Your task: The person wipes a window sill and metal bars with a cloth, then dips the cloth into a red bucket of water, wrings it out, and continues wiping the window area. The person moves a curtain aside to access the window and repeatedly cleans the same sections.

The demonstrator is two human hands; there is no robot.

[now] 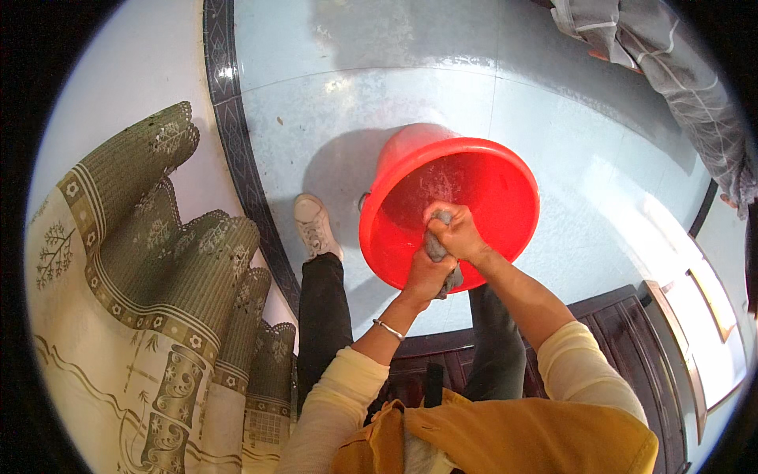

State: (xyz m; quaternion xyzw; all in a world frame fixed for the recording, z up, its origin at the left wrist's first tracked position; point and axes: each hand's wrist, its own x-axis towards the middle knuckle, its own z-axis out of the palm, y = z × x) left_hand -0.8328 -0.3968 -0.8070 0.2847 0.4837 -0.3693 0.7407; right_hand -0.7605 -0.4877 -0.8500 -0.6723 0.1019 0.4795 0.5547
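A grey cloth [436,244] is bunched and twisted between my two hands over a red plastic bucket [515,195]. My right hand [456,228] grips its upper part, with the fingers wrapped round it. Just below, my left hand [427,274] is closed round the lower part, and a loose end hangs out near the bucket's near rim. The bucket's mouth faces me, and a metal handle fitting shows at its left rim. Whether water lies in the bucket I cannot tell for certain.
A patterned green and cream curtain [166,266] hangs at the left, beside a dark tiled border [237,118]. My left shoe [314,225] stands on the pale floor [284,160]. Dark wooden panelling [628,338] lies behind me. Grey checked fabric [681,89] hangs at the upper right.
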